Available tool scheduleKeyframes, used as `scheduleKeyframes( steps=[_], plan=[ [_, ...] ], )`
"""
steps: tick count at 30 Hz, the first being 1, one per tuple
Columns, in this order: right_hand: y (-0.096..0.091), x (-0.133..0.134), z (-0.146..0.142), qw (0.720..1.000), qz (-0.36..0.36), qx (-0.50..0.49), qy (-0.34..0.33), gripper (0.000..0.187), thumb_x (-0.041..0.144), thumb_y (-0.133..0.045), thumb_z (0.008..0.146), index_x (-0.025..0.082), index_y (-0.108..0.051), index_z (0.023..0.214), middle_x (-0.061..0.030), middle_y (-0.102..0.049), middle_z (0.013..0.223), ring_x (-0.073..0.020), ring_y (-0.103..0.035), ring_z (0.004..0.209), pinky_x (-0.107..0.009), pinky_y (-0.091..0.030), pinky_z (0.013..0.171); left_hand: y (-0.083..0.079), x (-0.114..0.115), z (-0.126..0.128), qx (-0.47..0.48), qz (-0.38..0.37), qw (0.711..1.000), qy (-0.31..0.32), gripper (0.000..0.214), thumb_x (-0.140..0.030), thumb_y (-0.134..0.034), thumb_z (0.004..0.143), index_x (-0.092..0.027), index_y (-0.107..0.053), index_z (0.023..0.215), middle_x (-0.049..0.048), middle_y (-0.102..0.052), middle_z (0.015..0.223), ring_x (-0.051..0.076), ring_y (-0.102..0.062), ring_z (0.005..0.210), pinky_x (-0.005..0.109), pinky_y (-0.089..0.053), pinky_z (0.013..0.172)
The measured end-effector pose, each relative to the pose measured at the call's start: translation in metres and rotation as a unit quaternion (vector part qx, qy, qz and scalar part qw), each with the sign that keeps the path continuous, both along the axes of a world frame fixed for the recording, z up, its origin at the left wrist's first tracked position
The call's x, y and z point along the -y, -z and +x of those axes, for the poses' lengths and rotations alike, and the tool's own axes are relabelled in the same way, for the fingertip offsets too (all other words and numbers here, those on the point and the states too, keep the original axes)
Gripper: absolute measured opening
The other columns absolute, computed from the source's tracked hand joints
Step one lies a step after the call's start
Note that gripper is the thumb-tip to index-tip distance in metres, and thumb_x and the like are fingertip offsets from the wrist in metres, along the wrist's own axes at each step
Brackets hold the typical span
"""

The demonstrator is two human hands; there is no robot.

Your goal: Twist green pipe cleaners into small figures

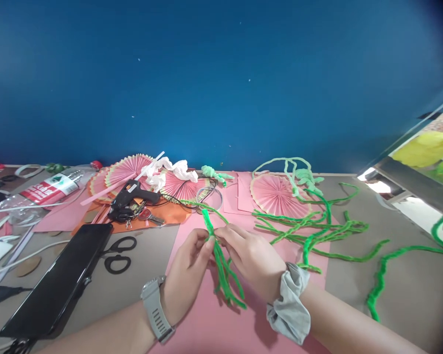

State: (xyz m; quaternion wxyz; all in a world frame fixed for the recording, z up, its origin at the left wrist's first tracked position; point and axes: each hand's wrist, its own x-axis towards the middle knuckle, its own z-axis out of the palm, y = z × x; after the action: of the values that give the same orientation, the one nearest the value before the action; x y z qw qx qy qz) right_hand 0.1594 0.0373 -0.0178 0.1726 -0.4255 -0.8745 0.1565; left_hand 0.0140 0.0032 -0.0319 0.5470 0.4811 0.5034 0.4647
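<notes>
My left hand [189, 268] and my right hand [249, 256] meet over a pink paper sheet [221, 324]. Both pinch a bundle of bright green pipe cleaners [223, 268] near its upper part. The bundle's top end sticks up past my fingers and its loose ends fan out toward me. A grey watch sits on my left wrist and a grey scrunchie on my right wrist.
More green pipe cleaners [317, 228] lie tangled to the right. Pink paper fans [276, 194] lie by the blue wall. On the left are a black glue gun [131, 196], black scissors [118, 253], a long black case [59, 280] and a plastic bottle [47, 189].
</notes>
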Motion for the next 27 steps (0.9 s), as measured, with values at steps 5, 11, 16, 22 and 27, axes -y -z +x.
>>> scheduleKeyframes(
  steps=[5, 11, 16, 22, 27],
  plan=[
    [0.010, 0.000, 0.003, 0.997, 0.068, 0.005, -0.044, 0.036, 0.006, -0.038, 0.083, 0.020, -0.050, 0.114, -0.0050, -0.062, 0.088, -0.0175, -0.057, 0.074, -0.029, -0.044, 0.068, 0.001, 0.001, -0.004, -0.080, 0.027, 0.996, -0.006, 0.026, -0.037, -0.041, 0.086, -0.017, -0.047, 0.070, -0.0037, -0.046, 0.061, 0.010, -0.046, 0.057, 0.022, -0.039, 0.056],
    [0.007, 0.003, 0.002, 0.994, 0.018, -0.068, -0.078, 0.038, 0.008, -0.037, 0.084, 0.020, -0.046, 0.119, -0.0058, -0.063, 0.094, -0.0161, -0.059, 0.077, -0.027, -0.045, 0.068, -0.004, 0.002, -0.003, -0.100, 0.049, 0.994, -0.013, 0.031, -0.037, -0.034, 0.088, -0.018, -0.047, 0.068, -0.0035, -0.042, 0.059, 0.011, -0.040, 0.055, 0.022, -0.034, 0.055],
    [-0.007, 0.005, -0.001, 0.979, -0.105, -0.174, 0.008, 0.020, 0.024, -0.035, 0.090, 0.022, -0.048, 0.106, 0.0006, -0.061, 0.075, -0.0122, -0.058, 0.065, -0.023, -0.044, 0.059, -0.007, 0.000, -0.006, -0.173, 0.074, 0.982, 0.022, 0.031, -0.037, -0.038, 0.087, -0.018, -0.050, 0.067, -0.0029, -0.044, 0.057, 0.011, -0.039, 0.054, 0.022, -0.032, 0.052],
    [-0.015, 0.005, -0.002, 0.956, -0.149, -0.249, 0.034, 0.004, 0.023, -0.041, 0.088, 0.022, -0.045, 0.088, 0.0032, -0.056, 0.069, -0.0106, -0.056, 0.062, -0.021, -0.043, 0.055, -0.027, 0.004, -0.007, -0.229, 0.143, 0.962, 0.040, 0.017, -0.027, -0.039, 0.088, -0.019, -0.054, 0.086, 0.0011, -0.057, 0.078, 0.014, -0.052, 0.070, 0.024, -0.039, 0.066],
    [-0.036, 0.019, -0.001, 0.958, -0.149, -0.242, 0.031, 0.009, 0.025, -0.038, 0.089, 0.025, -0.046, 0.092, 0.0015, -0.061, 0.071, -0.0129, -0.060, 0.064, -0.022, -0.044, 0.053, -0.051, 0.010, -0.009, -0.272, 0.171, 0.947, 0.013, 0.021, -0.024, -0.039, 0.088, -0.024, -0.051, 0.105, 0.0023, -0.057, 0.093, 0.016, -0.053, 0.080, 0.026, -0.042, 0.070]
  ],
)
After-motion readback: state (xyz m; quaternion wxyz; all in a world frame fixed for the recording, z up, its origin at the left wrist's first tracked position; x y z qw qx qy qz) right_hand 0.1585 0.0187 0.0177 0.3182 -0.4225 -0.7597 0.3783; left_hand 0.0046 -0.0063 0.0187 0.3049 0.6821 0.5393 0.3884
